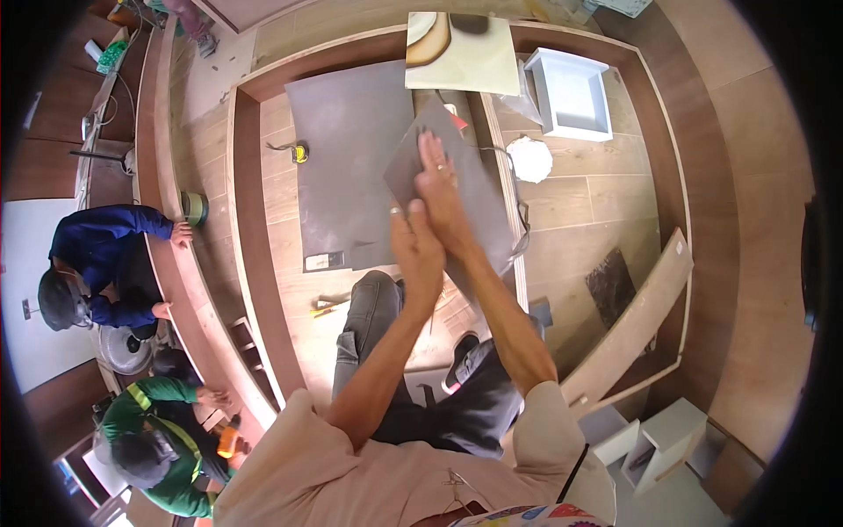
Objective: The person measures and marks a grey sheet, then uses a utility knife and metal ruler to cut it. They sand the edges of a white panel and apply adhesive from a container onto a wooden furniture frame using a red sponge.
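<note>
Centre frame: left hand (pixel 415 250) and right hand (pixel 442 189) flat, fingers extended, overlapping, pressing a thin grey square panel (pixel 457 198), apparently to steady it tilted above the larger grey sheet (pixel 351 158) on the wood-plank floor (pixel 580 202).

A large flat panel (pixel 347 158) lies on the plank floor (pixel 597 198), with a tape measure (pixel 300 153) touching its edge at nine o'clock. A smaller panel (pixel 457 189), under both hands, overlaps it at three o'clock. An open box (pixel 571 95) sits at one o'clock, a round disc (pixel 529 159) just before it.
</note>
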{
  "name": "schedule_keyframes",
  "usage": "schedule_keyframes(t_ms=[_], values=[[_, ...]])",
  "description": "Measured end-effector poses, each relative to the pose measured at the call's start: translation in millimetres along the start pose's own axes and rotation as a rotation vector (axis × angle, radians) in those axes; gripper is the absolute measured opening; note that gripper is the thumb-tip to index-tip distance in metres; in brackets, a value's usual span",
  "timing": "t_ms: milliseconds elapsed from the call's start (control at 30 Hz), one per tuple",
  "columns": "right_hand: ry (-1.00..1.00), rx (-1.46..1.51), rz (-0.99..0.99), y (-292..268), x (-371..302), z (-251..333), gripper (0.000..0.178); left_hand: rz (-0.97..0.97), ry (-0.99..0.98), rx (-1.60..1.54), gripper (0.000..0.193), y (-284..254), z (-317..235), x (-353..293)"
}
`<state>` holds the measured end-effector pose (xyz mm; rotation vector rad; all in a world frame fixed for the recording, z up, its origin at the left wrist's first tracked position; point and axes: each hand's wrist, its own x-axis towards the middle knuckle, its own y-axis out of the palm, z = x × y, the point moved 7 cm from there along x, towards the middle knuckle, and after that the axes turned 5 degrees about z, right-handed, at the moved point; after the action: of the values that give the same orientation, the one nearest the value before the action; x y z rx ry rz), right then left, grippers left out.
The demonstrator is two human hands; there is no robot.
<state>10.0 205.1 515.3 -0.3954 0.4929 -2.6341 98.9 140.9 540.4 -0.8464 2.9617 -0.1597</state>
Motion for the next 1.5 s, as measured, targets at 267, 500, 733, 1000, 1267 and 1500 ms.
schedule_keyframes(t_ms=[267, 500, 733, 1000, 1267, 1500], values=[[0.073, -0.268, -0.079, 13.3, 51.6, 76.6, 0.055, -0.011, -0.145, -0.374, 0.030, -57.9, -91.3, 59.1], [0.293, -0.621, 0.500, 20.4, 115.3, 181.8, 0.057, 0.067, -0.216, -0.107, 0.030, -110.7, -123.2, 74.3], [0.501, -0.417, 0.235, -35.8, 43.1, 68.3, 0.048, -0.139, -0.262, -0.423, 0.048, -148.4, -186.2, 135.0], [0.093, -0.536, -0.017, -58.8, 80.4, 200.0, 0.061, -0.096, -0.216, -0.257, 0.058, -112.5, -250.1, 110.1], [0.755, 0.278, -0.457, -116.3, -77.1, -33.2, 0.075, -0.105, -0.066, -0.294, 0.044, -139.9, -258.2, 73.6], [0.956, 0.110, -0.253, -88.1, -103.9, 57.7, 0.078, -0.217, -0.253, -0.374, 0.043, -158.6, -215.1, -6.1]])
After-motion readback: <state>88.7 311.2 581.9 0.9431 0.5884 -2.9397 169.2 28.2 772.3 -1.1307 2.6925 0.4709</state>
